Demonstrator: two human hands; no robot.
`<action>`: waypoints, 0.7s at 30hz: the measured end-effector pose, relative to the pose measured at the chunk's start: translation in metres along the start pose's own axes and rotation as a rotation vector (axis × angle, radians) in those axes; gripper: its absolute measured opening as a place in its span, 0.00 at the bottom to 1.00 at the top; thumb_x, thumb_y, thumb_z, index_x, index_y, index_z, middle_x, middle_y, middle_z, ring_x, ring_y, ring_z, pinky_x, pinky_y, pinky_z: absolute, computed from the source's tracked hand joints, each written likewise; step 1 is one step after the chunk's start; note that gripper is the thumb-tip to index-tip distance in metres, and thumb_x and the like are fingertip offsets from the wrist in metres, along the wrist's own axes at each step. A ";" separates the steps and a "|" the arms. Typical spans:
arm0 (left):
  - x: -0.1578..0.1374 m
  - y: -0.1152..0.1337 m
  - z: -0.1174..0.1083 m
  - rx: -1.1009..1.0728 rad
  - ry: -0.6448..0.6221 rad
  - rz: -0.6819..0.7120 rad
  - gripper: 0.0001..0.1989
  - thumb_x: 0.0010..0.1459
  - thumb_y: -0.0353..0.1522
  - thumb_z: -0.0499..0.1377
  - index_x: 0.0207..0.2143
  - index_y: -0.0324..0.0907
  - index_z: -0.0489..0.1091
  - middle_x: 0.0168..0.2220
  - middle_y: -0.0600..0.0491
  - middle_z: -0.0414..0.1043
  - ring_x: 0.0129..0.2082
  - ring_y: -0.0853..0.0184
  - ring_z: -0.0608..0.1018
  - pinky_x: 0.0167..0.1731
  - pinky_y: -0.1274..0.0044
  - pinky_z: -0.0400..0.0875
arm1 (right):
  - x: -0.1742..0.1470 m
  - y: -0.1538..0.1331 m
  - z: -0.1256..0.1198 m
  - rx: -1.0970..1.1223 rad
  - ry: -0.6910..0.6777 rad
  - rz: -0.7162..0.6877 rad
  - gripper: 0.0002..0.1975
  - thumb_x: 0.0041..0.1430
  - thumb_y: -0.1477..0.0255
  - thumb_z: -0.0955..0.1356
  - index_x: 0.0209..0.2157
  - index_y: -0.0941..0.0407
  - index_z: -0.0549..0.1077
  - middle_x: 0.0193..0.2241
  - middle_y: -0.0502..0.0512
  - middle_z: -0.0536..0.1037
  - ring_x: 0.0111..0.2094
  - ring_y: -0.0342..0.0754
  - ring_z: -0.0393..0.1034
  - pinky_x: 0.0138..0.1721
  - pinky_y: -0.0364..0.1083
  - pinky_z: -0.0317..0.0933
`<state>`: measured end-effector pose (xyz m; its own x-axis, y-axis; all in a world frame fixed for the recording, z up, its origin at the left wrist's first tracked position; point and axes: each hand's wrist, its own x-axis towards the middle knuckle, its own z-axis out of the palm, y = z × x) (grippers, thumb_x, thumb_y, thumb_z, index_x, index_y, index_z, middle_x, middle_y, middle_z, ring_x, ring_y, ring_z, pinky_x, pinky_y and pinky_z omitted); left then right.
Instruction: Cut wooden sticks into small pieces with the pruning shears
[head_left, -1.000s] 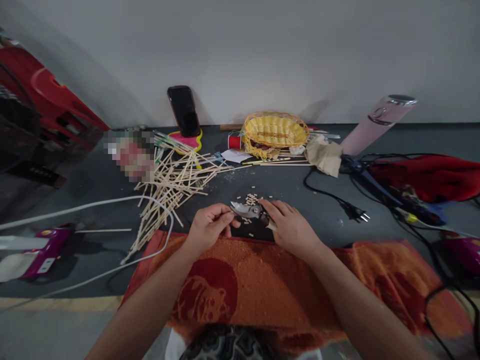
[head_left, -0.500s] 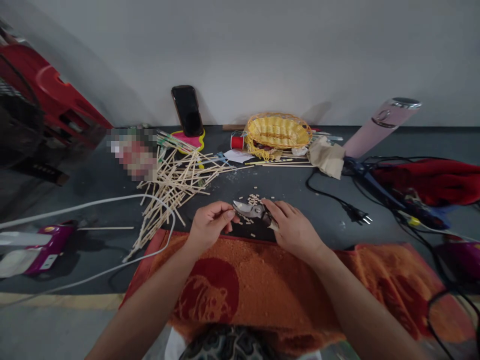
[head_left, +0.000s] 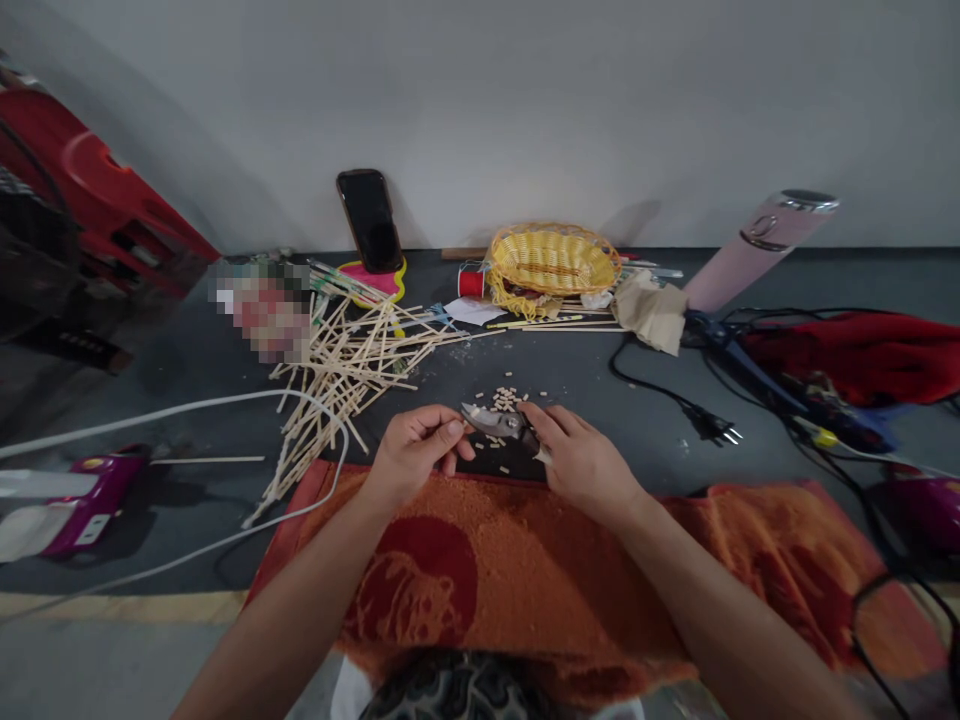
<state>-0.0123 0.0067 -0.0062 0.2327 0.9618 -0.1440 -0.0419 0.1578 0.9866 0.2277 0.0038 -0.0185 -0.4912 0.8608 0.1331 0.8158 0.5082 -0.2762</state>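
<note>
My right hand [head_left: 585, 455] is closed around the handles of pruning shears [head_left: 499, 422], whose metal blades point left. At the blade tips, my left hand [head_left: 420, 445] is pinched, thumb against fingers. Whatever lies in that pinch is too small and covered to make out. Several short cut pieces of wooden stick [head_left: 506, 398] are scattered on the dark table behind and below the shears. A loose heap of long thin wooden sticks [head_left: 360, 355] spreads out beyond my left hand. Under my forearms is an orange towel [head_left: 555, 560] with a red round patch.
At the back stand a phone [head_left: 370, 220], a red thread spool [head_left: 471, 283], a yellow woven basket [head_left: 555, 260] and a pink tumbler [head_left: 757, 250]. A black plug [head_left: 712, 428] and cables lie right. A white cable [head_left: 187, 402] and a purple device [head_left: 97, 500] are left.
Both hands and the shears stay close together at nearly the same spot. The whole view has shifted slightly; the cut pieces and sticks look unchanged.
</note>
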 end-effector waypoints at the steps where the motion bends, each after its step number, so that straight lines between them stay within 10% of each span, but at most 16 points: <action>1: 0.000 0.000 0.001 0.014 0.016 0.017 0.13 0.58 0.39 0.59 0.31 0.37 0.71 0.23 0.52 0.76 0.13 0.77 0.68 0.14 0.83 0.62 | 0.000 -0.002 0.000 0.003 0.007 0.008 0.27 0.59 0.79 0.59 0.61 0.58 0.56 0.48 0.63 0.71 0.48 0.53 0.66 0.51 0.53 0.62; 9: -0.003 -0.001 0.007 0.308 0.133 0.163 0.09 0.59 0.36 0.58 0.34 0.39 0.71 0.28 0.52 0.77 0.20 0.74 0.73 0.24 0.82 0.68 | 0.001 -0.001 0.000 -0.029 -0.007 0.037 0.32 0.54 0.80 0.62 0.61 0.58 0.56 0.50 0.63 0.69 0.49 0.54 0.65 0.51 0.53 0.61; 21: 0.000 -0.003 0.005 0.166 0.030 0.059 0.12 0.60 0.37 0.56 0.30 0.38 0.68 0.26 0.51 0.77 0.16 0.75 0.72 0.18 0.82 0.65 | 0.001 0.004 0.000 -0.040 -0.025 0.017 0.27 0.60 0.78 0.59 0.61 0.57 0.57 0.49 0.61 0.70 0.48 0.52 0.65 0.51 0.51 0.60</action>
<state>-0.0075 0.0050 -0.0084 0.2054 0.9749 -0.0854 0.1071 0.0643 0.9922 0.2306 0.0065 -0.0192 -0.4845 0.8685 0.1044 0.8352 0.4948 -0.2400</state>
